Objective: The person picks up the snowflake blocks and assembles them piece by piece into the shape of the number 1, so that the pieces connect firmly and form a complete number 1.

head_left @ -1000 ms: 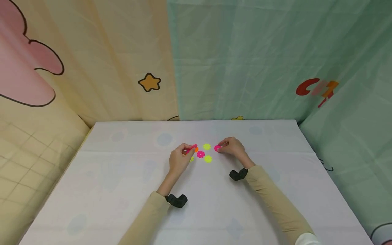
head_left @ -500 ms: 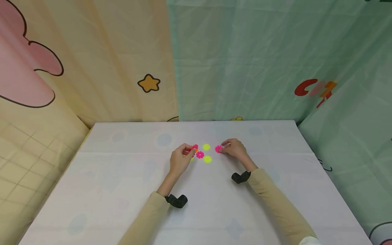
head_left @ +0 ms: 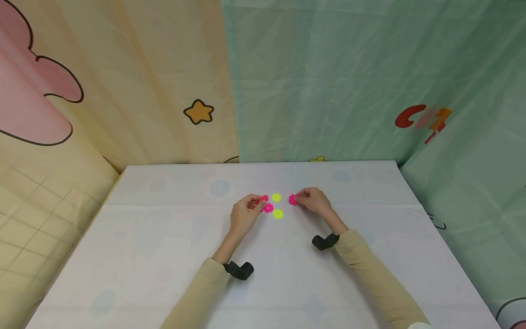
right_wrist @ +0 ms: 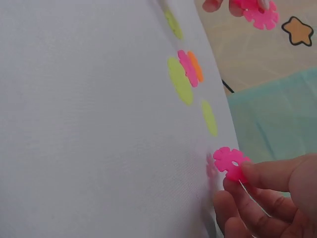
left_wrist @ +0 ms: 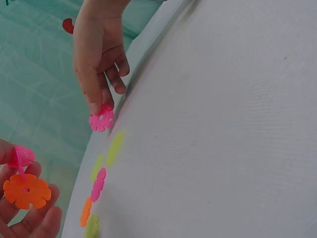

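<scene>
My right hand (head_left: pixel 316 201) pinches a pink flower-shaped notched disc (right_wrist: pixel 229 162) between thumb and fingers, raised over the table. To the left, my left hand (head_left: pixel 243 215) grips a pink flower disc (left_wrist: pixel 23 155) linked to an orange flower disc (left_wrist: pixel 27 191); the left wrist view shows the two set at an angle to each other. Between the hands, another pink disc (head_left: pixel 268 208) lies on the cloth with a yellow-green disc (head_left: pixel 276 197) behind it and a second yellow-green disc (head_left: pixel 278 214) in front. A loose orange disc (right_wrist: pixel 196 66) lies beside the pink one, hidden by my left hand in the head view.
One more yellow-green disc (right_wrist: pixel 173 25) lies on the table further left. The white cloth-covered table (head_left: pixel 287 283) reaches back to a beige curtain (head_left: pixel 164 68) and a green curtain (head_left: pixel 328 82). Each wrist wears a black camera (head_left: pixel 240 270).
My left hand has shifted slightly right with its linked discs and now covers more of the loose discs. My right hand has drifted a little right and nearer, still pinching its pink disc.
</scene>
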{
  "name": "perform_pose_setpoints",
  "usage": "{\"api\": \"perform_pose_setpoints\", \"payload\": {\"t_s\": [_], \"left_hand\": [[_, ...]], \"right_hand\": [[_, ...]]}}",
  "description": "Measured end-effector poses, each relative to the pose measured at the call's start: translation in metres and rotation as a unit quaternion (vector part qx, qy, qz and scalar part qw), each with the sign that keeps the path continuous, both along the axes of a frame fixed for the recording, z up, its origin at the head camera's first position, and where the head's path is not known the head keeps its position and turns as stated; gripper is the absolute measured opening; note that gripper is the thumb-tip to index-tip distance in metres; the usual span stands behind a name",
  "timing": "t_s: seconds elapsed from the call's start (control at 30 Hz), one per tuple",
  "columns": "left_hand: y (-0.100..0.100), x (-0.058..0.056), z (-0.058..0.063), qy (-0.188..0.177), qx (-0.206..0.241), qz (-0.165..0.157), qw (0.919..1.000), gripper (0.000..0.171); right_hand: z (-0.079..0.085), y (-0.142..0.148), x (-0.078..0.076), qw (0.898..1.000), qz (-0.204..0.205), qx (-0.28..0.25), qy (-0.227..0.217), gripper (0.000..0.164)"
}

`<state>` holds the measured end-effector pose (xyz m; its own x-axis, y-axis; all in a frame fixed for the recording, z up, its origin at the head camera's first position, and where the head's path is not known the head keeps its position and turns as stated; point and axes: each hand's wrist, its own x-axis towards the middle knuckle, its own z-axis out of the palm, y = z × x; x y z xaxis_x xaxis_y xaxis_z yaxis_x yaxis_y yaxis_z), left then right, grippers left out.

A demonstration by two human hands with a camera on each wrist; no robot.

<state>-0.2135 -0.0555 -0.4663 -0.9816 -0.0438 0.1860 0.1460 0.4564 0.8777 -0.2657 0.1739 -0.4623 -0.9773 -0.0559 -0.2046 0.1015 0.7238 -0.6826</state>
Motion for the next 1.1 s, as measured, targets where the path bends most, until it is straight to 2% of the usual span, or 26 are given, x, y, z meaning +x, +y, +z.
{"api": "perform_pose_setpoints", "payload": {"t_s": [0.3,0.6,0.87,1.1], "left_hand": [[0.003,-0.002,-0.001,0.004,-0.009,-0.005,0.9999,0.016],[0.005,-0.002,0.000,0.002,-0.006,-0.014,0.9999,0.015],[0.007,0.001,0.003,0.005,-0.012,-0.022,0.9997,0.015],[0.011,0.001,0.003,0.002,-0.017,-0.018,0.9997,0.016]], "right_hand": [[0.006,-0.008,0.008,0.998,-0.004,-0.015,0.053,0.028],[0.019,-0.020,0.015,0.995,-0.014,-0.045,0.085,0.028],[0.026,-0.026,0.018,0.989,-0.014,-0.080,0.126,0.026],[0.031,-0.032,0.021,0.983,-0.011,-0.115,0.143,0.026]]}}
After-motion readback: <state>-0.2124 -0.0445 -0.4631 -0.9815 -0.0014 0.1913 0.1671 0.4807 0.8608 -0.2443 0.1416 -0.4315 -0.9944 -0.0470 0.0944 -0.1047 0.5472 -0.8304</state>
